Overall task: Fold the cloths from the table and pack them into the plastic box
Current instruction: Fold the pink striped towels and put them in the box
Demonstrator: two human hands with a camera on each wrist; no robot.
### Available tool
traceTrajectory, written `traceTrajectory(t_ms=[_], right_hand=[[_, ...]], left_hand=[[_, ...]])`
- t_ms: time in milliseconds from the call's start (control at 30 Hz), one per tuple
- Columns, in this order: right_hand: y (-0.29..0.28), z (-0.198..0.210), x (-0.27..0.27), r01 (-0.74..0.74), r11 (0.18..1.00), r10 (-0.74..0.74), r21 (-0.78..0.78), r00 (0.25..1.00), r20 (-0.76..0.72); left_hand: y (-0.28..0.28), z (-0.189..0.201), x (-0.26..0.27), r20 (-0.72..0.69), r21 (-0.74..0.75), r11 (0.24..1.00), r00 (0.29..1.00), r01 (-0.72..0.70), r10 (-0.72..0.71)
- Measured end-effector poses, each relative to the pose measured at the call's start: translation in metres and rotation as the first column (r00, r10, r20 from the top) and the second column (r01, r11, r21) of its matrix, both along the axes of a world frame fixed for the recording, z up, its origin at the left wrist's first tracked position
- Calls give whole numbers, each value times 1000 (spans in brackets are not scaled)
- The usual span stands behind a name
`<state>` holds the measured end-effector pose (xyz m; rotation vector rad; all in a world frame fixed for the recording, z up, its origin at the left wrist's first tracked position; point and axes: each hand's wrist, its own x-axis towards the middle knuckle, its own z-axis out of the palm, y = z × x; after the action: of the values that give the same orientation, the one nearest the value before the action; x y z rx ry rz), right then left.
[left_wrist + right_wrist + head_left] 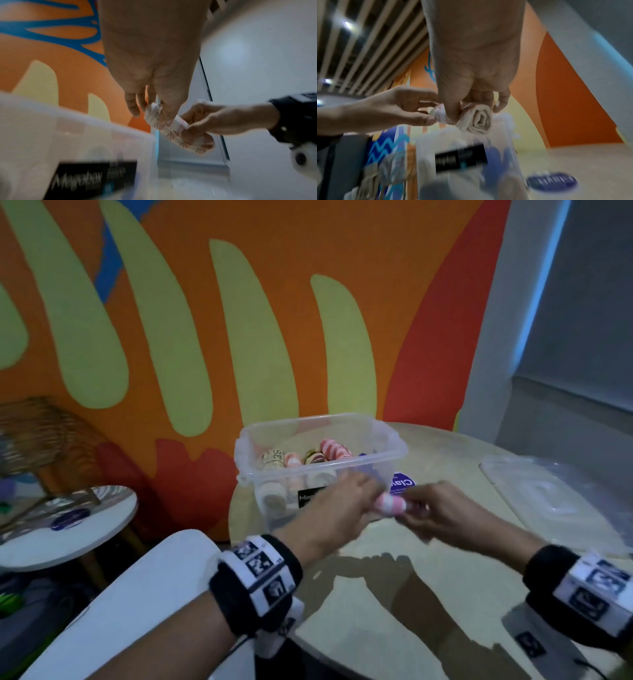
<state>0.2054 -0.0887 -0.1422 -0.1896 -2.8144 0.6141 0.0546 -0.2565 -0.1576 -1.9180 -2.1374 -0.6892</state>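
Round table: both hands pinch rolled cloth ends, axis left-right, before plastic box.

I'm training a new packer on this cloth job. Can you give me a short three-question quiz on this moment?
1. True or false: both hands hold the rolled pink-and-white cloth.
2. Where is the plastic box's lid? A) on the box B) on the table to the right C) on the chair
3. Fill in: the cloths already in the plastic box are ____, not flat.

Key: 1 true, left hand and right hand; 2 B; 3 rolled.
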Motion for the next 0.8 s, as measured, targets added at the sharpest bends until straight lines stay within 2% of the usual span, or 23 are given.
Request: traceTrajectory(t_ms=[67,100,167,233,333,467,633,800], right_hand=[[1,35,-10,16,1000,-13,25,994,-109],[1,49,-18,44,998,-39,35,989,-141],[4,68,-37,120,992,-112,31,975,-194],[6,77,-58,183,983,-186,-34,965,-185],[12,80,-91,269,950,-293,-159,942,-161],[21,78,-131,355,920,-374,-165,922,-99],[40,67,-175,400,908,-394,-127,916,74],[52,51,-198,379,925,-373,-17,917,139]], left_hand=[[-14,39,-20,39,138,989,998,-45,40],[-21,56,-32,56,154,984,995,-93,85],[-34,80,-50,72,59,974,974,-221,217],[-41,89,-64,61,-71,952,951,-298,302],[-40,88,-77,123,-217,939,946,-268,299],[-17,94,-97,180,-339,913,937,-226,298],[29,118,-124,102,-617,763,941,-196,324],[74,115,-136,39,-769,617,952,-165,303]])
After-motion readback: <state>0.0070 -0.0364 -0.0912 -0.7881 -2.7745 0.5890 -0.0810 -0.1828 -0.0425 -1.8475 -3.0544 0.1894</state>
